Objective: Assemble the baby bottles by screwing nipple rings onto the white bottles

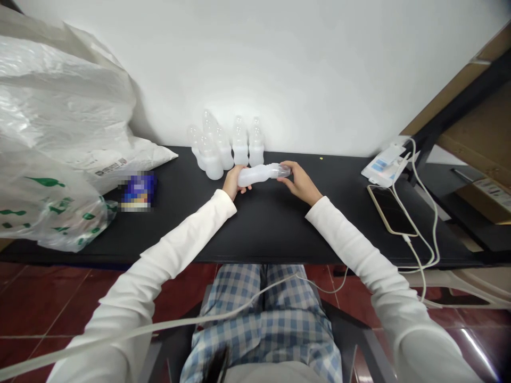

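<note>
Reaching its edge at lower middle, the black table (271, 229) leaves open room; mid-frame, the left hand (233, 181) holds a bottle (256, 174) sideways by its bottom, the right hand (300, 182) pinching its clear top (283, 171).

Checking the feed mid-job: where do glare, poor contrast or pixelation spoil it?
Head view: the held bottle stands out against the dark table; head view: the clear tops of the standing bottles fade against the pale wall; head view: glare streaks the red floor at lower right, and the blue packet is pixelated.
</note>
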{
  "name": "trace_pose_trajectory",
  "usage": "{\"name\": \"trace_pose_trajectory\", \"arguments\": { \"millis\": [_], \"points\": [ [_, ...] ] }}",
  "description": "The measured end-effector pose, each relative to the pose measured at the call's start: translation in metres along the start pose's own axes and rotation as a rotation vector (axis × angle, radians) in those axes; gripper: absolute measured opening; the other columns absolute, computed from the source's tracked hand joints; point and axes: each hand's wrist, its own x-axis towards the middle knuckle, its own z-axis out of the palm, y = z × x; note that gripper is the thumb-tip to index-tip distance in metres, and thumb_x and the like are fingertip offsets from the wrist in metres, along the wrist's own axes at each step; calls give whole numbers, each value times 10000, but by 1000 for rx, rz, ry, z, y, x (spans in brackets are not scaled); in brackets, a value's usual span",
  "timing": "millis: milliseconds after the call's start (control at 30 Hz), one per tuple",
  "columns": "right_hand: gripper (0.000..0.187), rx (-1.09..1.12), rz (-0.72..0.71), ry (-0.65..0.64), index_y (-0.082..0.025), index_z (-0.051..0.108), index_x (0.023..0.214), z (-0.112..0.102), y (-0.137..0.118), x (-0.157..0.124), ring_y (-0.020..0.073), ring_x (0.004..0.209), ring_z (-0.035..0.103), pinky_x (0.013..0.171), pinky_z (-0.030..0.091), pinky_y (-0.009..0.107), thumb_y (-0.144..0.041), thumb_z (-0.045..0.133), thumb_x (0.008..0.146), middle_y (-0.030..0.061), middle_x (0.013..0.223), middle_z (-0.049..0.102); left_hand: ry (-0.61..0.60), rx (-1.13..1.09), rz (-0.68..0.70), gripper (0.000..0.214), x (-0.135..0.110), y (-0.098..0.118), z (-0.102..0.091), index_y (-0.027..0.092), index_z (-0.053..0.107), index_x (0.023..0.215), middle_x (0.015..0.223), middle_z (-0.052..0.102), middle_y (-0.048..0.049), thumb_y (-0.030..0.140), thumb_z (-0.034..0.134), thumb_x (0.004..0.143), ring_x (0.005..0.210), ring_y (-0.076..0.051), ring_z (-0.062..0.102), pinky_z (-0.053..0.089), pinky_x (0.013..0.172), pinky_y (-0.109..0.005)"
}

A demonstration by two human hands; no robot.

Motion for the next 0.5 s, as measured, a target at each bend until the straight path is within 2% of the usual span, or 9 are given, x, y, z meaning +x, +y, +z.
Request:
{"name": "trace_pose_trajectory", "arguments": {
  "millis": [67, 200, 267, 400, 500],
  "points": [
    [277, -114, -43, 13, -204, 546, 1218, -5, 3, 0, 268, 1047, 557, 911, 438, 405, -261, 435, 970, 139, 1228, 589, 16, -28, -17, 305, 0, 2, 1, 121, 562, 884, 524, 607, -20, 386, 415, 914, 366, -117, 531, 262, 293, -199],
    [387, -372, 28, 15, -204, 607, 1153, -12, 7, -1, 263, 963, 515, 844, 396, 408, -76, 408, 848, 138, 1178, 546, 26, -91, -33, 326, -3, 6, 2, 114, 562, 938, 627, 661, -33, 418, 447, 927, 414, -112, 570, 311, 320, -206],
    [396, -424, 74, 12, -198, 614, 1153, -10, 7, -3, 270, 953, 496, 850, 389, 421, -83, 447, 812, 140, 1136, 531, 27, -112, -27, 322, -4, 5, 3, 116, 574, 967, 713, 691, -45, 425, 493, 923, 473, -120, 617, 366, 362, -211],
    [288, -465, 190, -3, -166, 601, 1111, -1, 10, -5, 295, 977, 476, 872, 405, 459, -195, 470, 856, 156, 1107, 528, 11, -142, 43, 329, -2, -1, 2, 128, 625, 1025, 921, 721, -78, 430, 611, 893, 679, -141, 687, 459, 507, -214],
    [355, -481, 267, -5, -143, 569, 1180, 4, 15, -6, 303, 988, 471, 854, 429, 463, -199, 485, 839, 184, 1165, 507, -22, -126, 78, 406, 0, -5, 0, 140, 662, 1070, 1062, 713, -102, 468, 703, 834, 833, -172, 685, 482, 593, -235]
  ]
}}
